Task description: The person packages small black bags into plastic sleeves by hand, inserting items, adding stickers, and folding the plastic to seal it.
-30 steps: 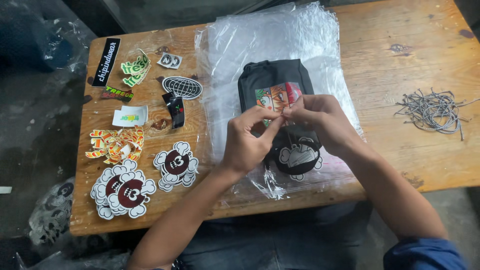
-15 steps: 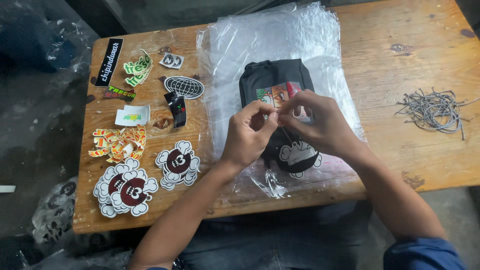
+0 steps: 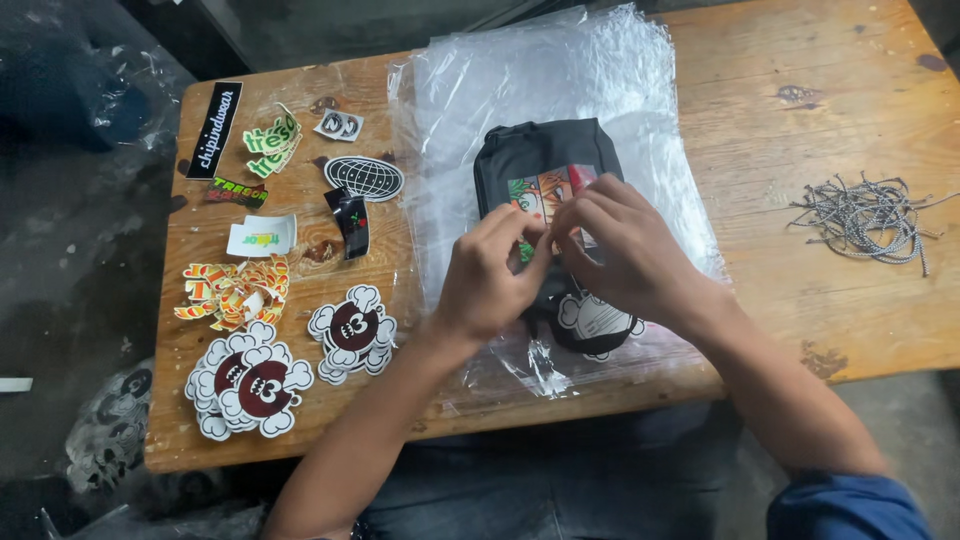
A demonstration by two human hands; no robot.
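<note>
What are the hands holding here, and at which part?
Both hands, left hand and right hand, pinch a small colourful sticker at its lower edge, fingertips meeting over the folded black garment. The exact grip points are hidden by the fingers.

colourful sticker | flat on folded black garment | pinched by both hands, partly hidden

Hands lower onto the garment

Over the past second both hands have dropped from above the colourful sticker toward the folded black garment, the fingers closing together over the sticker's lower edge, so less of it shows than before.
</note>
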